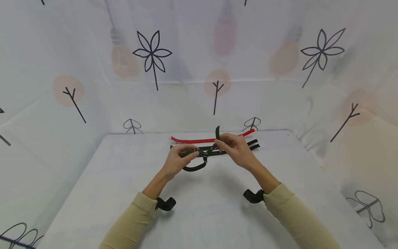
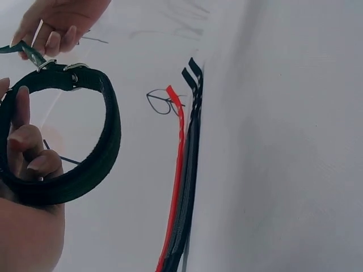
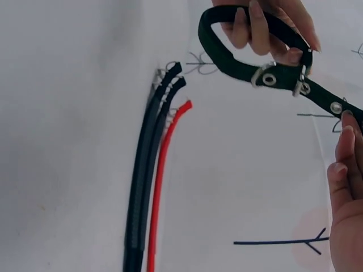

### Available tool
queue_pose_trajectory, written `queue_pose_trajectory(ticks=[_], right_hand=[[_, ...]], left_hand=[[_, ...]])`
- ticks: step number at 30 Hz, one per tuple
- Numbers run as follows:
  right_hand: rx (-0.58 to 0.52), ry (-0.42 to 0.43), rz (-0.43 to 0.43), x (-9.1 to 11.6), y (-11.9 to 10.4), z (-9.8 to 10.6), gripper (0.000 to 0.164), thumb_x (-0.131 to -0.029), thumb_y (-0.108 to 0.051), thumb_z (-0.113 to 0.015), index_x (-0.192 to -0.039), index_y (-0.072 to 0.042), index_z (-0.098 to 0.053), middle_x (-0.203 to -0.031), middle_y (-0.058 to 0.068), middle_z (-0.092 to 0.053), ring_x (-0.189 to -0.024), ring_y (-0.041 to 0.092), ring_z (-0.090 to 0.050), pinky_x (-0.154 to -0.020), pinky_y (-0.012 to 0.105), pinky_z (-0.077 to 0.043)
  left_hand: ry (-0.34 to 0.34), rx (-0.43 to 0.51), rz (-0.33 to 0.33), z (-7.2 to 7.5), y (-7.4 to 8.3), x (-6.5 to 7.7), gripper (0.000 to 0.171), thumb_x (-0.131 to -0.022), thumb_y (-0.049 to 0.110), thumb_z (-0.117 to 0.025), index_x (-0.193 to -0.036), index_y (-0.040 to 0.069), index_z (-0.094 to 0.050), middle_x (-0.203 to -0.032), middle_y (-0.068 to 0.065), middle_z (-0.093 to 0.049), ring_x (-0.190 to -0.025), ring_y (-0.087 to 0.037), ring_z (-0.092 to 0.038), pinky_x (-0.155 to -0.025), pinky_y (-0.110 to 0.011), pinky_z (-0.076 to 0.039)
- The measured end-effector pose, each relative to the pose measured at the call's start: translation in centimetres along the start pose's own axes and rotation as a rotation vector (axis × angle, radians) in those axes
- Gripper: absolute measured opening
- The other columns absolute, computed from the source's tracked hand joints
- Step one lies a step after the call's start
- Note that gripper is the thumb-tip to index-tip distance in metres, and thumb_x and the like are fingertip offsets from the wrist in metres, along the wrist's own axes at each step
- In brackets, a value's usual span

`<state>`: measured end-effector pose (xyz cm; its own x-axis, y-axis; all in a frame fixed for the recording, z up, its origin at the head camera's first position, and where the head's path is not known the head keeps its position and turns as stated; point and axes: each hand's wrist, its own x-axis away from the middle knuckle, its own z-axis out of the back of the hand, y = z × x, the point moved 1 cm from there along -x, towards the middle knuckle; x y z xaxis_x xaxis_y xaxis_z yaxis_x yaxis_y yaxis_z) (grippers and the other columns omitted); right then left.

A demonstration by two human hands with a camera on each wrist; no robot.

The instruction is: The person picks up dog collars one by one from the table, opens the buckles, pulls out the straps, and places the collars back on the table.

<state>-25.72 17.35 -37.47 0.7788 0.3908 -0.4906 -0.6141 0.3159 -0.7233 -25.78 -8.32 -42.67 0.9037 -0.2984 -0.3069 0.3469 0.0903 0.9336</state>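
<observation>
A dark green collar (image 1: 194, 168) with a metal buckle and eyelets is bent into a loop above the table, its strap end through the buckle. My left hand (image 1: 177, 160) holds the loop; in the left wrist view several fingers (image 2: 34, 147) reach inside the band (image 2: 108, 153). My right hand (image 1: 236, 148) pinches the free strap end, which sticks up past the fingers. In the right wrist view the buckle (image 3: 299, 86) sits between the two hands, and an eyelet (image 3: 336, 107) shows close to the right fingertips.
Behind the hands, a red collar (image 1: 194, 141) and two dark collars (image 3: 142, 170) lie stretched out side by side near the back of the white table (image 1: 124, 180). A patterned cloth (image 1: 186, 103) surrounds the table at the back and sides.
</observation>
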Motion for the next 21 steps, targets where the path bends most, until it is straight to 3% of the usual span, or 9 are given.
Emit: queue_pose_trajectory(ticks=[4,10,15,19,21], right_hand=[[-0.038,0.048,-0.016,0.0,-0.2,-0.4,0.016,-0.104,-0.016,-0.061,-0.109,-0.003,-0.071,-0.089,0.012,-0.074,-0.080,0.029,-0.070,-0.076,0.034,-0.058],[0.050,0.088,0.039,0.0,-0.3,-1.3,0.017,-0.106,-0.013,-0.058,-0.108,-0.002,-0.070,-0.088,0.006,-0.076,-0.078,0.026,-0.072,-0.070,0.033,-0.058],[0.064,0.119,0.036,0.1,-0.4,-1.9,0.015,-0.104,-0.003,-0.056,-0.107,0.001,-0.070,-0.087,0.010,-0.077,-0.075,0.023,-0.072,-0.070,0.036,-0.059],[-0.014,0.111,-0.030,0.1,-0.6,-2.2,0.018,-0.105,0.000,-0.052,-0.111,0.006,-0.068,-0.090,0.018,-0.075,-0.077,0.031,-0.072,-0.075,0.040,-0.061],[-0.066,0.100,-0.059,0.0,-0.6,-2.3,0.019,-0.105,0.001,-0.050,-0.113,0.010,-0.065,-0.092,0.021,-0.074,-0.080,0.034,-0.072,-0.078,0.039,-0.060]], left_hand=[[-0.022,0.016,-0.001,-0.1,0.1,0.1,0.022,-0.097,0.006,-0.069,-0.119,0.002,-0.070,-0.108,-0.007,-0.069,-0.085,-0.023,-0.063,-0.072,-0.029,-0.050],[-0.070,0.044,0.018,-0.3,0.0,0.2,0.020,-0.099,0.008,-0.067,-0.119,0.006,-0.067,-0.099,-0.008,-0.061,-0.070,-0.020,-0.054,-0.065,-0.029,-0.043],[-0.111,-0.068,-0.006,-0.8,0.4,0.0,0.018,-0.101,0.012,-0.063,-0.119,0.012,-0.065,-0.107,-0.005,-0.066,-0.084,-0.023,-0.064,-0.074,-0.032,-0.047],[-0.118,-0.168,-0.049,-1.4,0.7,0.0,0.018,-0.101,0.019,-0.065,-0.120,0.016,-0.066,-0.111,-0.002,-0.070,-0.098,-0.027,-0.068,-0.081,-0.036,-0.050],[-0.112,-0.168,-0.066,-1.5,0.8,0.0,0.018,-0.101,0.020,-0.066,-0.119,0.017,-0.068,-0.109,-0.001,-0.071,-0.097,-0.025,-0.069,-0.081,-0.038,-0.051]])
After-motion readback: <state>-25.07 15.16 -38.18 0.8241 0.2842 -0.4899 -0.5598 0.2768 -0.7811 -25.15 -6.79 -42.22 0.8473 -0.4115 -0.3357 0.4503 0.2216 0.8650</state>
